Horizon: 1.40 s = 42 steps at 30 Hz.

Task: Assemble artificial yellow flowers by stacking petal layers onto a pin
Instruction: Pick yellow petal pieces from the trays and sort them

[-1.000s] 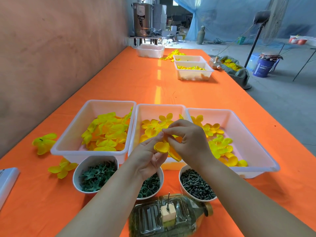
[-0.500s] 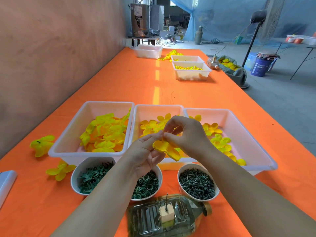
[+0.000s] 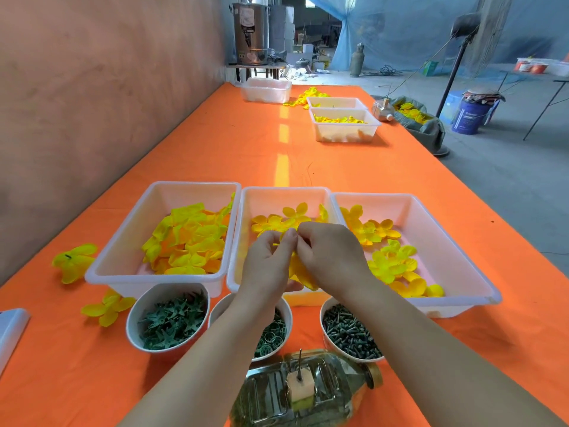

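1. Left hand [image 3: 267, 268] and right hand [image 3: 334, 257]: fingertips meet, and both pinch one yellow petal layer [image 3: 300, 274] over the near end of the middle tray [image 3: 278, 190].
2. The petal layer is mostly hidden between the palms; its outline cannot be made out.
3. Pin [image 3: 300, 362]: upright in a block [image 3: 300, 389] on a bottle [image 3: 271, 399], which is cut off at the bottom edge.
4. Middle bowl [image 3: 274, 337]: partly covered by the left forearm.
5. White object [image 3: 12, 328]: cut off at the left edge and unidentifiable.
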Tool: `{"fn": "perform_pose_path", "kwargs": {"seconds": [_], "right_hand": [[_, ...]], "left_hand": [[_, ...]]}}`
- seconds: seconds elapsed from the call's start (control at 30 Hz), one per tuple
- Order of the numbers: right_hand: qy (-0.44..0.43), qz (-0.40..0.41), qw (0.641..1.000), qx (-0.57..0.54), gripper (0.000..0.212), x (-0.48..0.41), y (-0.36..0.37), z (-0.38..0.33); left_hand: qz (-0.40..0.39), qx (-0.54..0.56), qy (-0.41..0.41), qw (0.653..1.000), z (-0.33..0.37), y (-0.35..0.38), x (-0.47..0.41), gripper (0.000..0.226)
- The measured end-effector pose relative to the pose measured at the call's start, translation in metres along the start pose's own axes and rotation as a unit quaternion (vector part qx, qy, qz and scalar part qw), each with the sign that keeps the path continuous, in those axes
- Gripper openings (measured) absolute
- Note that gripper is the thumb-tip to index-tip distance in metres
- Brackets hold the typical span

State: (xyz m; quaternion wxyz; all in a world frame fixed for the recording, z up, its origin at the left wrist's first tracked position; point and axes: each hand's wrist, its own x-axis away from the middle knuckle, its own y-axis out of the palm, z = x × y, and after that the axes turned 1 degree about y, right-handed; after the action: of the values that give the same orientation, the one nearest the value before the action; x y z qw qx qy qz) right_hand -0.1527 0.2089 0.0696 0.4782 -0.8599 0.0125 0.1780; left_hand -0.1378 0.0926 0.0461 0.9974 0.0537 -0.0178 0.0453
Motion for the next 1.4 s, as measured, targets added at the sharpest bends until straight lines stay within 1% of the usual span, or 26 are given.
{"fn": "perform_pose_path", "kwargs": {"seconds": [0.03, 0.07, 0.1, 0.17, 0.23, 0.3, 0.4, 0.47, 0.5, 0.6, 0.7, 0.73, 0.77, 0.83, 0.87, 0.9, 0.97, 1.03, 1.07, 1.1, 1.17, 1.23, 1.27, 1.3, 1.33, 1.4], "right_hand": [[-0.004, -0.024, 0.995, -0.096, 0.042, -0.001, -0.002, 0.002], [0.005, -0.041, 0.976, -0.216, 0.042, -0.001, -0.003, 0.004], [0.022, -0.054, 0.944, -0.324, 0.040, 0.000, -0.003, 0.005], [0.057, -0.082, 0.878, -0.468, 0.036, 0.002, -0.002, 0.007], [0.081, -0.109, 0.821, -0.554, 0.041, 0.004, -0.002, 0.007], [0.088, -0.133, 0.780, -0.605, 0.041, 0.003, -0.004, 0.006], [0.083, -0.163, 0.756, -0.628, 0.033, 0.002, -0.009, 0.008], [0.079, -0.173, 0.761, -0.620, 0.030, 0.001, -0.010, 0.010], [0.079, -0.172, 0.769, -0.611, 0.029, 0.000, -0.011, 0.011], [0.068, -0.171, 0.795, -0.578, 0.027, 0.000, -0.010, 0.012], [0.071, -0.131, 0.858, -0.492, 0.020, 0.002, -0.007, 0.020], [0.080, -0.127, 0.862, -0.485, 0.014, 0.002, -0.007, 0.023], [0.091, -0.137, 0.850, -0.500, 0.010, 0.003, -0.008, 0.024], [0.118, -0.168, 0.811, -0.548, 0.015, 0.005, -0.008, 0.024], [0.133, -0.175, 0.801, -0.558, 0.018, 0.006, -0.008, 0.024], [0.144, -0.172, 0.803, -0.553, 0.019, 0.008, -0.008, 0.023], [0.150, -0.145, 0.831, -0.516, 0.014, 0.009, -0.006, 0.022], [0.130, -0.088, 0.880, -0.448, 0.007, 0.009, -0.007, 0.019], [0.110, -0.053, 0.910, -0.397, 0.010, 0.009, -0.007, 0.017], [0.091, -0.023, 0.935, -0.342, 0.015, 0.008, -0.006, 0.015], [0.059, 0.027, 0.964, -0.259, 0.019, 0.009, -0.003, 0.011], [0.034, 0.073, 0.972, -0.222, 0.017, 0.009, 0.000, 0.009], [0.029, 0.087, 0.972, -0.217, 0.015, 0.008, 0.001, 0.010], [0.026, 0.090, 0.971, -0.220, 0.013, 0.007, 0.000, 0.011], [0.020, 0.080, 0.972, -0.222, 0.011, 0.007, 0.000, 0.012], [0.010, 0.057, 0.972, -0.230, 0.012, 0.006, -0.001, 0.010]], "left_hand": [[-0.011, 0.006, 0.005, 1.000, 0.001, -0.001, 0.001, 0.036], [-0.029, 0.022, 0.012, 0.999, 0.002, -0.002, 0.002, 0.042], [-0.054, 0.043, 0.020, 0.997, 0.004, -0.004, 0.002, 0.044], [-0.106, 0.086, 0.030, 0.990, 0.010, -0.007, 0.002, 0.036], [-0.151, 0.116, 0.011, 0.982, 0.015, -0.010, 0.002, 0.028], [-0.185, 0.133, -0.012, 0.974, 0.016, -0.013, 0.000, 0.023], [-0.230, 0.177, -0.033, 0.956, 0.014, -0.018, 0.000, 0.016], [-0.248, 0.205, -0.043, 0.946, 0.014, -0.018, 0.000, 0.012], [-0.243, 0.214, -0.044, 0.945, 0.013, -0.017, 0.001, 0.011], [-0.186, 0.232, -0.028, 0.954, 0.009, -0.013, 0.001, 0.013], [-0.112, 0.145, 0.013, 0.983, 0.006, -0.011, 0.000, 0.032], [-0.093, 0.114, 0.028, 0.989, 0.005, -0.011, 0.000, 0.035], [-0.077, 0.095, 0.041, 0.992, 0.004, -0.011, 0.000, 0.037], [-0.047, 0.068, 0.060, 0.995, 0.002, -0.009, 0.001, 0.040], [-0.026, 0.048, 0.073, 0.996, 0.001, -0.008, 0.002, 0.041], [-0.003, 0.025, 0.089, 0.996, -0.001, -0.007, 0.002, 0.040], [0.032, -0.002, 0.110, 0.993, -0.005, -0.004, 0.004, 0.038], [0.053, -0.020, 0.116, 0.992, -0.006, -0.002, 0.007, 0.041], [0.062, -0.032, 0.118, 0.991, -0.007, -0.002, 0.008, 0.041], [0.069, -0.045, 0.121, 0.989, -0.008, -0.002, 0.008, 0.041], [0.068, -0.070, 0.117, 0.988, -0.007, -0.003, 0.006, 0.040], [0.046, -0.066, 0.080, 0.993, -0.006, -0.006, 0.003, 0.029], [0.022, -0.035, 0.053, 0.998, -0.005, -0.007, 0.003, 0.018], [-0.006, 0.004, 0.024, 1.000, -0.004, -0.006, 0.005, 0.008], [-0.022, 0.028, 0.004, 0.999, -0.002, -0.006, 0.006, 0.003], [-0.014, 0.041, -0.007, 0.999, -0.002, -0.006, 0.005, 0.005]]}}
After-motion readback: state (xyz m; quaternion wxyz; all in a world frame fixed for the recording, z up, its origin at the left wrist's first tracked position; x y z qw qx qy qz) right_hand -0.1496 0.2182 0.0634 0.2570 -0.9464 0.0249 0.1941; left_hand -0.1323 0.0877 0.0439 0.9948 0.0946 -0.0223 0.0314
